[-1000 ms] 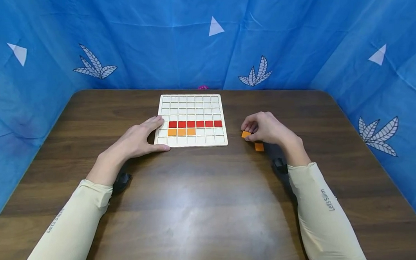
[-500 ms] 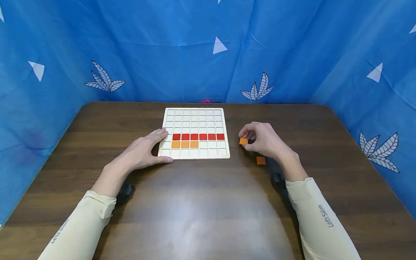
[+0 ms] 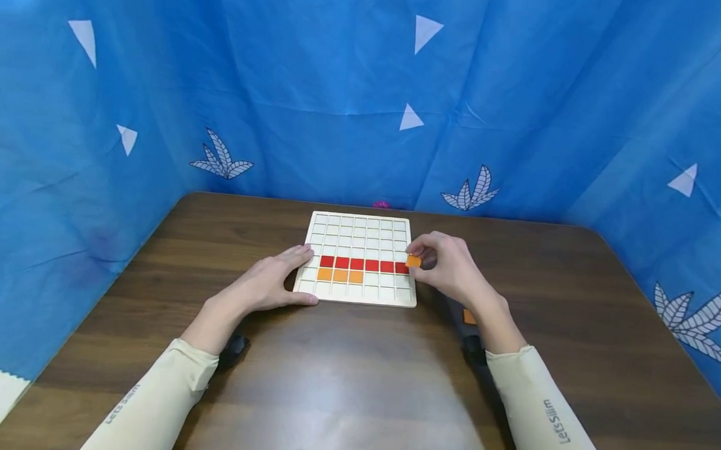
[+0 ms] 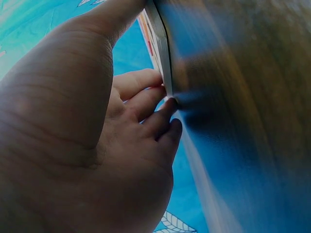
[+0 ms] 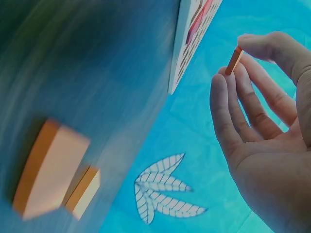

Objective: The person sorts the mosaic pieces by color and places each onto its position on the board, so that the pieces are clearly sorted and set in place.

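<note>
A white grid board [image 3: 359, 241] lies on the table, with a row of red tiles [image 3: 357, 264] and, in front of it, three orange tiles [image 3: 340, 275] in its cells. My left hand [image 3: 267, 282] rests at the board's left side, thumb by the front corner and fingertips touching the edge, as the left wrist view also shows. Between thumb and fingertips, my right hand [image 3: 450, 267] pinches an orange square tile [image 3: 413, 261] above the board's right edge. Two loose orange tiles [image 5: 51, 170] lie on the table in the right wrist view; the head view shows one, partly hidden.
The brown wooden table [image 3: 340, 387] extends around the board on all sides. A blue patterned cloth [image 3: 343, 81] hangs behind the table and along its sides.
My right hand has lifted the orange tile and carried it left to the board's right edge. My left hand has stayed at the board. The head view has tilted up and turned left.
</note>
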`<action>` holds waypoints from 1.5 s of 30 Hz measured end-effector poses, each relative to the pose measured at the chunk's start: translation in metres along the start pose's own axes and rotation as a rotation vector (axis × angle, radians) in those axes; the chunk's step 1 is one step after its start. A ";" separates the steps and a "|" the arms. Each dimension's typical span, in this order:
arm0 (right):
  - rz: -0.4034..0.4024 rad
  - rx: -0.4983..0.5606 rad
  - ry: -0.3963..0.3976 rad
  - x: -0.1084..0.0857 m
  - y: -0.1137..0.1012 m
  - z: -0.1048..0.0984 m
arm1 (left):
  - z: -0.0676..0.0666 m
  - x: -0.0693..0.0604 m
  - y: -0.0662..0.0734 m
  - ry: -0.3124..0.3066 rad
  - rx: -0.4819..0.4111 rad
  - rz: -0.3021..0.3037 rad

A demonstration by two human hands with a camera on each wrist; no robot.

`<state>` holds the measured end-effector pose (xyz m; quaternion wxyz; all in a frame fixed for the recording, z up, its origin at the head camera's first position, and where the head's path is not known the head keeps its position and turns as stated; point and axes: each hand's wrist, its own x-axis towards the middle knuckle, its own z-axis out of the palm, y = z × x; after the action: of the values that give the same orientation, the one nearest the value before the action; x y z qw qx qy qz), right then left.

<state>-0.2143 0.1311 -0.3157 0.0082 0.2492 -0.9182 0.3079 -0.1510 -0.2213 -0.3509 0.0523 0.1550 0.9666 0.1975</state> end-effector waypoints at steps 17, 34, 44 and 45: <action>-0.095 -0.002 -0.058 0.016 -0.020 0.027 | 0.003 0.001 0.001 0.021 0.012 -0.009; -0.142 -0.035 -0.152 0.028 -0.022 0.045 | -0.004 0.007 -0.003 -0.018 0.026 -0.001; -0.091 0.002 -0.154 0.024 -0.026 0.052 | 0.000 0.004 -0.004 -0.025 0.020 0.004; -0.084 0.004 -0.153 0.023 -0.026 0.053 | 0.002 0.003 -0.004 -0.026 0.018 0.004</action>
<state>-0.2149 0.0726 -0.3405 -0.0497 0.3103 -0.9042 0.2894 -0.1547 -0.2228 -0.3548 0.0630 0.1602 0.9672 0.1869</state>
